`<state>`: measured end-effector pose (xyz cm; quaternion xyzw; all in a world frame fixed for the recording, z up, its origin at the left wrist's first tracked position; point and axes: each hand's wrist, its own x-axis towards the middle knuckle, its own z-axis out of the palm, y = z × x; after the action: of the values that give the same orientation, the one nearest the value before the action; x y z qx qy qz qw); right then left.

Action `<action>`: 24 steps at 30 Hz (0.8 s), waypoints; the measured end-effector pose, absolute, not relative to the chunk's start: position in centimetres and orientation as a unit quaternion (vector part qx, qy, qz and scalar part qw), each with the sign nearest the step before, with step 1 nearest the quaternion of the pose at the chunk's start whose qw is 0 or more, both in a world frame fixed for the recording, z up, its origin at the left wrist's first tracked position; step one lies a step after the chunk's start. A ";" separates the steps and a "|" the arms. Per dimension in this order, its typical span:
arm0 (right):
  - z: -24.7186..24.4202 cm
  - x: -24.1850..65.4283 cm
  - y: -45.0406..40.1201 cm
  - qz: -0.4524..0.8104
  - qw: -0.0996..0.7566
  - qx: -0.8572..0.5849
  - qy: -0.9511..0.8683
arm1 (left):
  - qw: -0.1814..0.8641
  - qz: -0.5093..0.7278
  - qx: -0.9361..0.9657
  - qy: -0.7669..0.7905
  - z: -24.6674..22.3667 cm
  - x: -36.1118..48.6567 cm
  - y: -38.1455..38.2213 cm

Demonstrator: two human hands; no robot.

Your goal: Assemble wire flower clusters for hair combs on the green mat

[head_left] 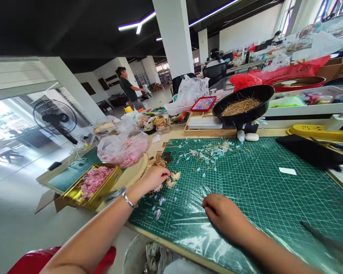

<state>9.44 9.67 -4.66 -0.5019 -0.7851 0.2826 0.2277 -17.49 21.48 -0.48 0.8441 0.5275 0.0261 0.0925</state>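
My left hand [156, 177] reaches over the left part of the green cutting mat [254, 167], its thumb and fingers pressed together. Whatever they pinch is too small or hidden to make out. Right beside the fingertips lie yellow-and-pink butterfly pieces [175, 175], and behind them are gold hair combs [159, 160]. Purple butterfly pieces [157, 214] are scattered nearer the table edge. My right hand [223, 211] rests curled on the clear plastic sheet [197, 243] over the mat. Its fingers are folded under, so their contents are hidden.
Pale blue petal pieces [214, 150] lie at the mat's back. A black pan [242, 104] holds gold wire-like sticks. At left stand a gold tin [103, 186] of pink flowers and a plastic bag [125, 148]. Scissors [317, 234] lie right. A person [128, 87] stands beyond.
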 end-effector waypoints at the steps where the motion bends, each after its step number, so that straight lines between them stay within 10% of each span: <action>1: -4.7 9.5 9.7 0.283 0.226 -0.501 -0.786 | 0.090 0.031 0.836 0.540 -0.5 -17.6 21.8; 24: -4.2 9.4 9.6 0.288 0.225 -0.507 -0.780 | 0.046 0.003 0.848 0.528 0.8 -14.6 25.1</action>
<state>9.39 9.64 -4.22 -0.5071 -0.7805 0.2882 0.2250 -14.57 25.08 0.76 0.8478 0.5283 0.0034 0.0461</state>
